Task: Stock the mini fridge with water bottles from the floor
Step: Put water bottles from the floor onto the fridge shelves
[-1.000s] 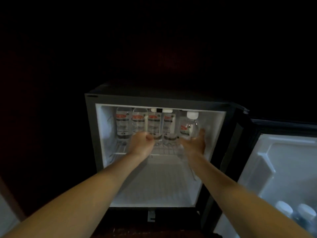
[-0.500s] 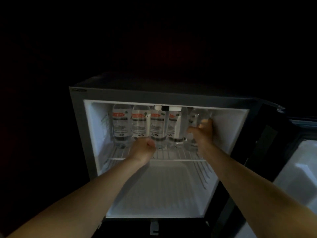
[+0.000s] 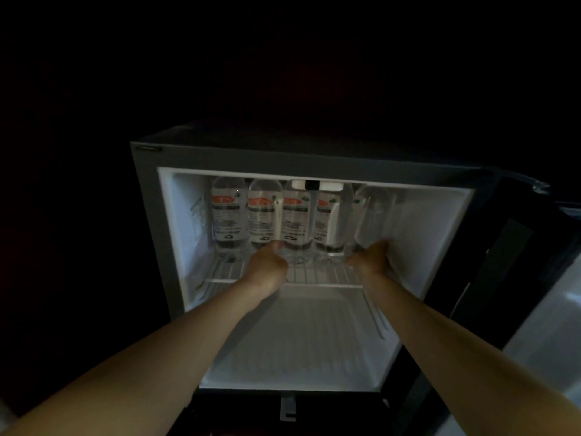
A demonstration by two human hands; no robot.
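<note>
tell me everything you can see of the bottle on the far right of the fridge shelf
The rightmost water bottle is clear plastic, apparently filled; its label faces away and its cap is hidden by the fridge's top edge. It leans slightly left at the right end of the bottle row on the wire shelf. The right hand holds its base; it rests against the neighbouring bottle.

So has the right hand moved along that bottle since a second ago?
Yes. The right hand has slid down to the base of the rightmost bottle, near the wire shelf; half a second ago it gripped higher up.
</note>
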